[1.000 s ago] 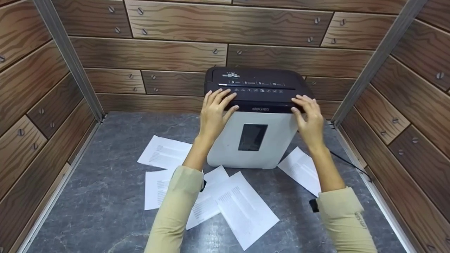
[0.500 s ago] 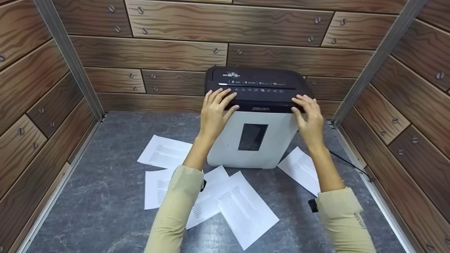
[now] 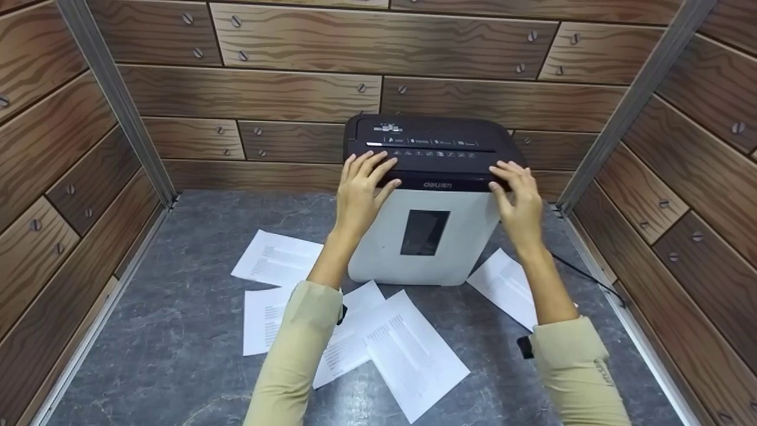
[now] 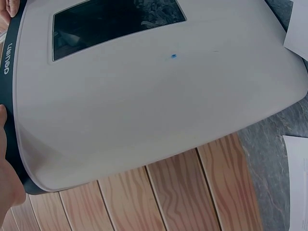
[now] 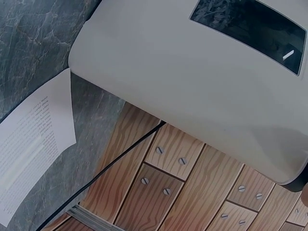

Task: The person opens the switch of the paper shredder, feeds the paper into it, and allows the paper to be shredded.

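A paper shredder [image 3: 437, 231] with a white body and a black top stands upright at the back of the table. My left hand [image 3: 358, 198] holds its front left top corner, fingers over the black edge and thumb on the front band. On the front right top corner my right hand [image 3: 520, 201] grips the same way. The left wrist view shows part of the left hand [image 4: 8, 178] along the black rim. A dark window [image 4: 115, 24] is set in the front, with greyish bits dimly behind it. Only a fingertip [image 5: 305, 195] enters the right wrist view.
Printed paper sheets [image 3: 414, 355] lie in front of the shredder and to its left, some overlapping. Another sheet [image 3: 505, 287] lies to its right, partly under the right forearm. A black cord [image 3: 585, 273] runs to the right wall. Wood-patterned walls [image 3: 295, 89] enclose three sides.
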Demonstrator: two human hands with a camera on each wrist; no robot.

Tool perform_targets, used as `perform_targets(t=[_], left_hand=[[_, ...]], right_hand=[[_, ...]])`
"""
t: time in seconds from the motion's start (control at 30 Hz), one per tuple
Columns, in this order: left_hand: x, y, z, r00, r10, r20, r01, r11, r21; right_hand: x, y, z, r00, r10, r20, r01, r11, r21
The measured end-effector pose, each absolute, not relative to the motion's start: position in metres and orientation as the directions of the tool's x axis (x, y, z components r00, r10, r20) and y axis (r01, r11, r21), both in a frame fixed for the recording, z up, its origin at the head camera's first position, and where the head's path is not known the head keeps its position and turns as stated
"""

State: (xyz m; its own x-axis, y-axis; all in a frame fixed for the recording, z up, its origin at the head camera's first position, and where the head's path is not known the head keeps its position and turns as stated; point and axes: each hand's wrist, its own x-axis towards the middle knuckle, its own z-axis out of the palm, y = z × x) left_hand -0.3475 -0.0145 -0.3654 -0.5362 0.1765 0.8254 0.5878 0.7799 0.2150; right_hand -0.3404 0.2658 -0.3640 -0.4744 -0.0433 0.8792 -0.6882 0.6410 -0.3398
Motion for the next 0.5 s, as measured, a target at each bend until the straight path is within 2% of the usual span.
perform_targets(t=[0.5], left_hand=[[-0.3473,-0.0139,-0.3651,-0.535,0.181,0.825,0.581,0.788,0.203]], right_hand=[[-0.3387,0.2659,-0.3629,-0.481,-0.044,0.876,-0.687,0.639,-0.345]])
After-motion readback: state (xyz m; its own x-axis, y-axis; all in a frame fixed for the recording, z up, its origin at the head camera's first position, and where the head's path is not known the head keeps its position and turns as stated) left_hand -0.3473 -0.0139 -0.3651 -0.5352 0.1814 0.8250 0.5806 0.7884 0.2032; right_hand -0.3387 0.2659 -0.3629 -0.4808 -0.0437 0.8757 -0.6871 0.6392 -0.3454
